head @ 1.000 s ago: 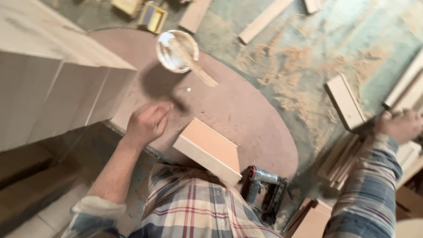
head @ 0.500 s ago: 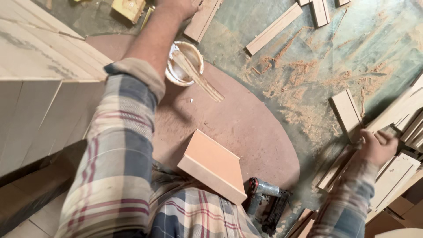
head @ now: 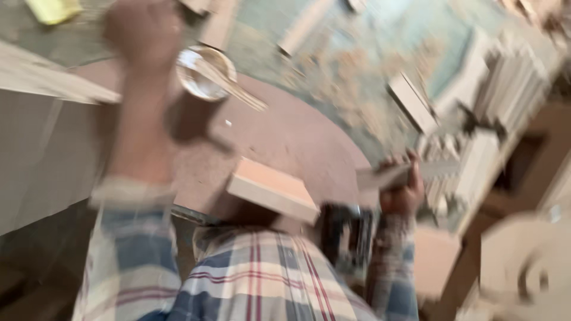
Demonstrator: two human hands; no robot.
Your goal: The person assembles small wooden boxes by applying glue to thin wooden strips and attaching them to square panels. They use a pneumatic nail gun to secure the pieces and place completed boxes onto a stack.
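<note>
The picture is blurred by motion. My left hand (head: 143,30) is raised at the top left, above a clear round container (head: 205,74) with thin sticks in it; whether it holds anything cannot be told. My right hand (head: 404,193) is at the right edge of the round brown tabletop (head: 297,137), gripping a flat wooden strip (head: 389,175) that points left. A thick rectangular wooden block (head: 273,190) lies on the tabletop's near edge, between my arms.
A dark nail gun (head: 348,238) sits by my lap, below the block. Stacks of wooden strips (head: 505,77) and loose boards (head: 410,101) lie on the sawdust-covered floor at right. A pale panel (head: 41,142) stands at left. A yellow object (head: 53,9) is at top left.
My right hand has lifted a wooden strip from the pile at right and brought it toward the tabletop. My left arm has drawn back from its far reach. The view has swung right.
</note>
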